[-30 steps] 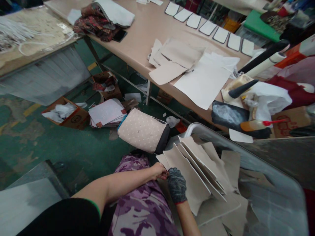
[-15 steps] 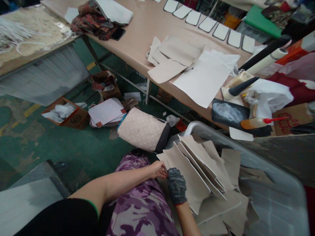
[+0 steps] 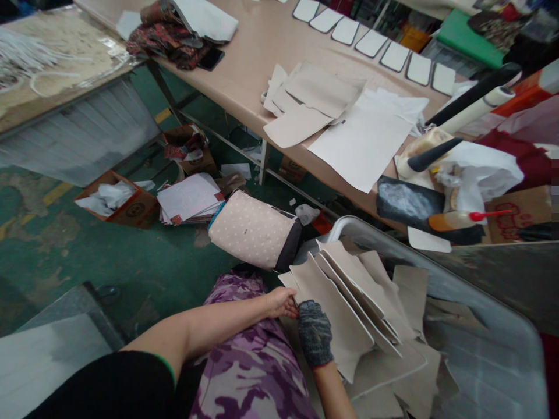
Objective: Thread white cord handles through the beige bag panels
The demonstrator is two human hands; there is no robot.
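My bare left hand [image 3: 282, 302] is closed, its fingers curled beside the fingers of my right hand [image 3: 314, 334], which wears a grey knitted glove with a red cuff. The two hands meet over my lap, at the left edge of a stack of beige sheets [image 3: 334, 314]. A small dark sliver shows between the fingertips, too little to name. My gloved fingers are bent and mostly hidden by the back of the glove. The beige sheets stand tilted and fanned in a large grey plastic tub [image 3: 502, 349], with more lying flat under them.
Ahead is a long brown table [image 3: 248, 70] with loose beige pieces [image 3: 301, 110], a white sheet [image 3: 362, 139] and a row of dark-edged white panels. A squeeze bottle [image 3: 452, 220] lies at its right. A dotted cushioned stool [image 3: 251, 230] and a cardboard box [image 3: 135, 209] stand on the floor.
Both hands stay together in nearly the same place. My gloved hand has shifted very slightly down and to the right; the sheets have not visibly moved.
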